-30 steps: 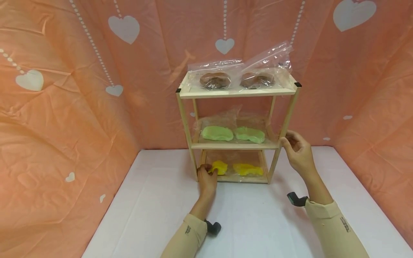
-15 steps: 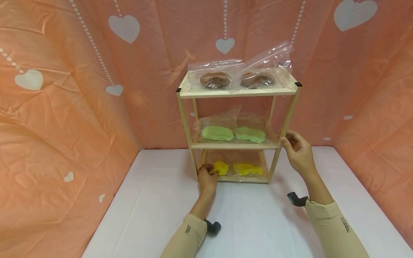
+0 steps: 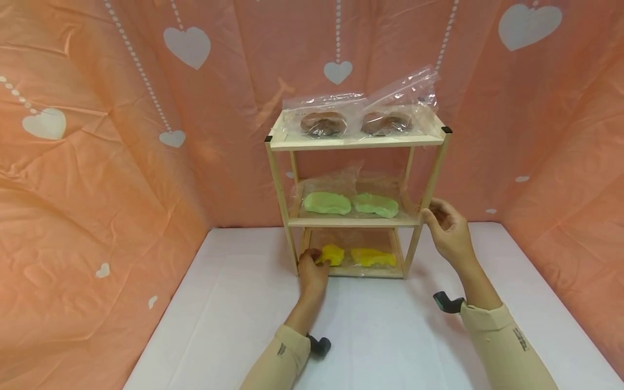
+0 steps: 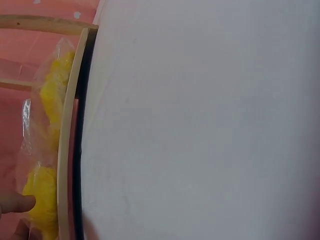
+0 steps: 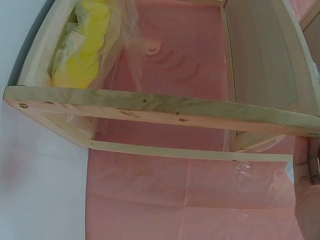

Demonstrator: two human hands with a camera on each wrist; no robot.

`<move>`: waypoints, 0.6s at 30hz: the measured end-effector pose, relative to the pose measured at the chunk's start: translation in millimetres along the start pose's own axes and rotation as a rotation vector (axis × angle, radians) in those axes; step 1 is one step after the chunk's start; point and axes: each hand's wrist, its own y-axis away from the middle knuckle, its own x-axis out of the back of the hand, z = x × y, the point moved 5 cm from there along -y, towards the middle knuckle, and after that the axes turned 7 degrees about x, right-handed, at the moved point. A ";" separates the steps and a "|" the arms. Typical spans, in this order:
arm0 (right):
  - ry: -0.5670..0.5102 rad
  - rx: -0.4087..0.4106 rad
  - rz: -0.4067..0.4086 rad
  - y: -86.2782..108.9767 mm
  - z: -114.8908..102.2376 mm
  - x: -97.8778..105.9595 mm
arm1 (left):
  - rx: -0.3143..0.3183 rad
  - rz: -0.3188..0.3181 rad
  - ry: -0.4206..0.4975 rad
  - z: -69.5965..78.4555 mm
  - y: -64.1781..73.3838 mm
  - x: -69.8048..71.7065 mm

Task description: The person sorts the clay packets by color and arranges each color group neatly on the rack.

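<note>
A three-tier wooden shelf rack (image 3: 361, 222) stands on the white table. My left hand (image 3: 313, 273) is at the left end of its bottom tier, where thumb and fingers pinch the edge of a crumpled yellow piece in a clear bag (image 3: 333, 255). In the left wrist view the thumb lies against this yellow piece (image 4: 42, 192). A second bagged yellow piece (image 3: 373, 257) lies to its right. My right hand (image 3: 450, 230) holds the rack's right front upright at middle-tier height, thumb in front. In the right wrist view the hand (image 5: 306, 190) shows only partly at the edge.
Two pale green pieces (image 3: 327, 203) in clear bags lie on the middle tier. On the top tier are two brown pieces (image 3: 324, 124) in zip bags, one bag's top standing up. A peach curtain (image 3: 244, 108) with white hearts surrounds the table (image 3: 380, 336).
The left yellow piece has shifted very slightly to the right with my left hand. My right hand keeps its hold on the upright. The head view has tilted slightly.
</note>
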 end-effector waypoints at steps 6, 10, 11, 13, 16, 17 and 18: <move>0.121 0.043 -0.017 3.1 -1.0 1.2 | 0.003 -0.075 -0.027 -2.4 2.0 2.4; 0.228 0.076 -0.050 4.7 -1.4 3.5 | -0.016 -0.137 -0.011 -5.2 3.8 8.9; 0.246 0.075 -0.062 5.5 -0.9 4.3 | -0.022 -0.156 -0.008 -5.9 4.6 11.5; 0.292 0.072 -0.086 7.9 -0.1 6.5 | -0.019 -0.206 -0.002 -7.6 6.6 16.8; 0.370 0.058 -0.124 13.2 0.2 11.3 | -0.003 -0.283 -0.016 -10.4 10.4 26.3; 0.391 0.053 -0.135 15.0 0.3 13.3 | 0.004 -0.307 -0.028 -11.6 11.7 30.0; 0.413 0.047 -0.146 16.7 0.1 15.3 | 0.005 -0.325 -0.041 -12.1 12.7 34.1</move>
